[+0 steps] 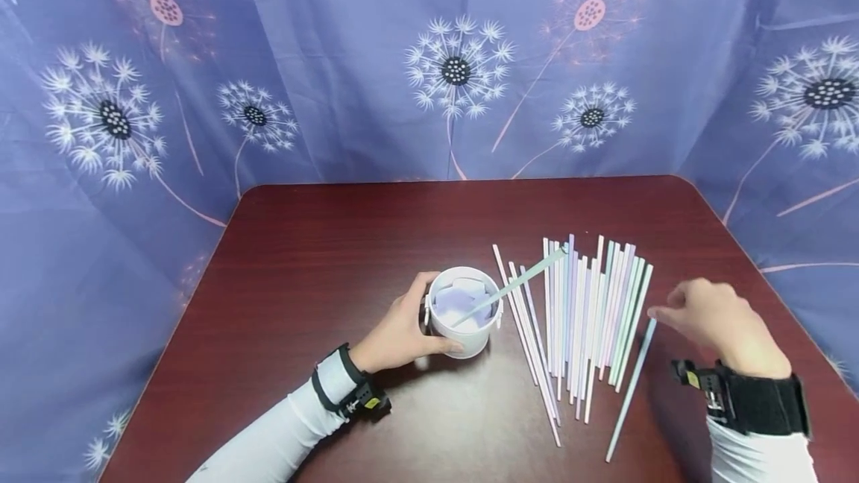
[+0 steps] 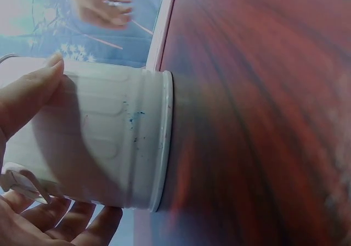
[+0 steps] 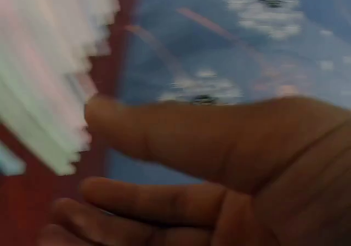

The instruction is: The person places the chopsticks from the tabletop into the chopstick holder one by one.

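My left hand [image 1: 400,334] grips a small white bucket [image 1: 466,349] from its left side, thumb in front and fingers behind. In the left wrist view the thumb and curled fingers lie against the bucket [image 2: 98,130]. A pale green straw [image 1: 520,282] leans out of it to the upper right, over pale lavender and white contents. At the right, my right hand [image 1: 725,323] hovers by the upper end of a blue straw [image 1: 631,390]. The right wrist view, blurred, shows this hand [image 3: 219,163] with thumb and fingers apart and nothing between them.
Many pastel straws [image 1: 590,319] lie side by side between the bucket and my right hand, a few slanting at their left. The dark red table [image 1: 322,244] ends at a blue curtain [image 1: 376,95] with dandelion prints behind and at both sides.
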`<state>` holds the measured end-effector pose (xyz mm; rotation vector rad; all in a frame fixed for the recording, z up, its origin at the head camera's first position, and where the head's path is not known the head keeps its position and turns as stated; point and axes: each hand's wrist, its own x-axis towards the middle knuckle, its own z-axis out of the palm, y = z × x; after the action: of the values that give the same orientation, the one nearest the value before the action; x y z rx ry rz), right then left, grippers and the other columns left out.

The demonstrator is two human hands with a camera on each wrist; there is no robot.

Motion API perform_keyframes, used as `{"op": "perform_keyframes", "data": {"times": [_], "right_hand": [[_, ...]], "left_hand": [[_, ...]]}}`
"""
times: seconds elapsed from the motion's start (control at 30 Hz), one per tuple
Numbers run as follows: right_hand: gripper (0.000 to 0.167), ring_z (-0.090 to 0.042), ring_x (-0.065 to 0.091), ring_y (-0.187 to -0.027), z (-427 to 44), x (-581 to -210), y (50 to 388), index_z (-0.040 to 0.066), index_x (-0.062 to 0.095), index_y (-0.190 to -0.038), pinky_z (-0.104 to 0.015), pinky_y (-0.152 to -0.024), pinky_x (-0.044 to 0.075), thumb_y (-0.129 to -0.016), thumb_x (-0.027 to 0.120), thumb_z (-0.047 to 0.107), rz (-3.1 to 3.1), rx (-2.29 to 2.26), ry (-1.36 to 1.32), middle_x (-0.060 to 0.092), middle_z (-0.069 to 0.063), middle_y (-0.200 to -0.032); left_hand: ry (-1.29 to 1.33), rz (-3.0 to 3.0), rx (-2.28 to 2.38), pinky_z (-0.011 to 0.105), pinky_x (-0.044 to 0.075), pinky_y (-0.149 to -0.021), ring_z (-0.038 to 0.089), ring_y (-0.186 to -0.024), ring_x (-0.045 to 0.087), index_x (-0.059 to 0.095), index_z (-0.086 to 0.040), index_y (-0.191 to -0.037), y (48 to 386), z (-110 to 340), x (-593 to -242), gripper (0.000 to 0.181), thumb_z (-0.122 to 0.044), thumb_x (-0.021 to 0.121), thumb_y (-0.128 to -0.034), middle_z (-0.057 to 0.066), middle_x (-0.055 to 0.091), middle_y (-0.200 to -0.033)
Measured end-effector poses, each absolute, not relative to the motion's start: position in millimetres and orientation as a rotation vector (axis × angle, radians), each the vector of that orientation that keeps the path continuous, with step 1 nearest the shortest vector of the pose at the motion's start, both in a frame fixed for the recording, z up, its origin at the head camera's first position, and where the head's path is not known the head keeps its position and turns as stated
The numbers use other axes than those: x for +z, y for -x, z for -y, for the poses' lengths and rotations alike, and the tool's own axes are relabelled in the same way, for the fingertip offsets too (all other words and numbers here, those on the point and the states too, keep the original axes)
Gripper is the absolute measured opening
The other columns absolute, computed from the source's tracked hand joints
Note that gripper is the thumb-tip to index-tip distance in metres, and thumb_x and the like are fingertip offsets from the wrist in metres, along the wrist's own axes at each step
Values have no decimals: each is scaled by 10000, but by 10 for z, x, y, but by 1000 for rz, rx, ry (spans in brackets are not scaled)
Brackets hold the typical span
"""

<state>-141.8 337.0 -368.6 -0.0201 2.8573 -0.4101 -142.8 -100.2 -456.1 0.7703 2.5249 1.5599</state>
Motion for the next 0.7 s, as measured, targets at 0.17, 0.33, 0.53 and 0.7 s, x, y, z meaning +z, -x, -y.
{"op": "perform_keyframes", "data": {"times": [0.17,0.33,0.53,0.7], "right_hand": [[427,-152,486,-482,-3506,-4027,1363,67,605,-679,-329,-467,439,-863,682,444,-2621,-475,-78,492,-1,-557],[356,-134,555,-497,-3500,-4149,1404,109,540,-638,-341,-494,506,-869,689,336,-2620,-522,-98,473,24,-558],[287,-187,697,-580,-3385,-4169,1548,88,544,-566,-411,-599,506,-829,625,169,-2691,-571,-70,611,-47,-533],[267,-193,697,-583,-3355,-4084,1628,84,565,-571,-359,-548,443,-814,609,186,-2760,-570,-92,647,-36,-549]], "left_hand": [[-799,-2538,1542,344,471,-945,152,-1113,596,336,-316,-1397,1433,954,-4575,960,-497,886,-632,-37,602,-1257],[-800,-2551,1538,343,466,-954,134,-1116,591,346,-314,-1392,1430,954,-4573,949,-489,889,-633,-49,607,-1247],[-788,-2543,1556,346,458,-962,148,-1127,585,347,-301,-1390,1437,986,-4560,944,-433,902,-638,-39,600,-1259],[-805,-2547,1554,344,459,-961,140,-1120,585,348,-283,-1389,1444,986,-4562,943,-438,899,-640,-36,599,-1254]]}}
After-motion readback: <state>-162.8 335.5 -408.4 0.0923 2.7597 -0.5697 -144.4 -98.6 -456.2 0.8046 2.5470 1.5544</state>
